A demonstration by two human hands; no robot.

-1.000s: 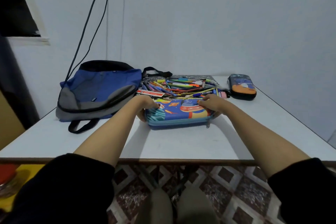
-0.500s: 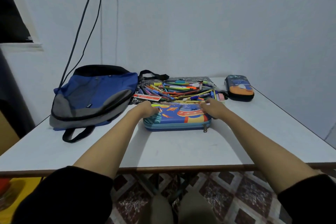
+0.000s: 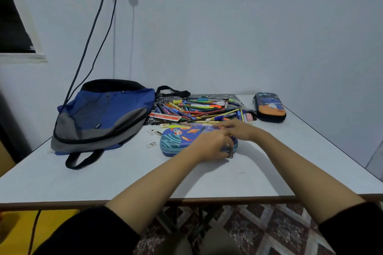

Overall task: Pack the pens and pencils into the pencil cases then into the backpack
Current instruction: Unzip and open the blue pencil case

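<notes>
A blue space-print pencil case (image 3: 178, 137) lies shut on the white table (image 3: 124, 172), in front of a heap of pens and pencils (image 3: 205, 108). My left hand (image 3: 211, 147) curls over the case's right front corner, right by the dangling zipper pulls (image 3: 230, 153). Resting on the case's far right edge is my right hand (image 3: 238, 130), fingers pointing left. A second, dark pencil case (image 3: 269, 107) lies shut at the back right. The blue and grey backpack (image 3: 99, 116) lies flat at the left.
A red and white ruler (image 3: 165, 117) and small scraps (image 3: 151, 144) lie between the backpack and the case. Two black cables (image 3: 93, 33) hang from a wall socket down behind the backpack. The table's front edge runs just above my sleeves.
My left hand has crossed from the case's left end to its right front corner. My right hand shifted slightly right. The case's left half now shows.
</notes>
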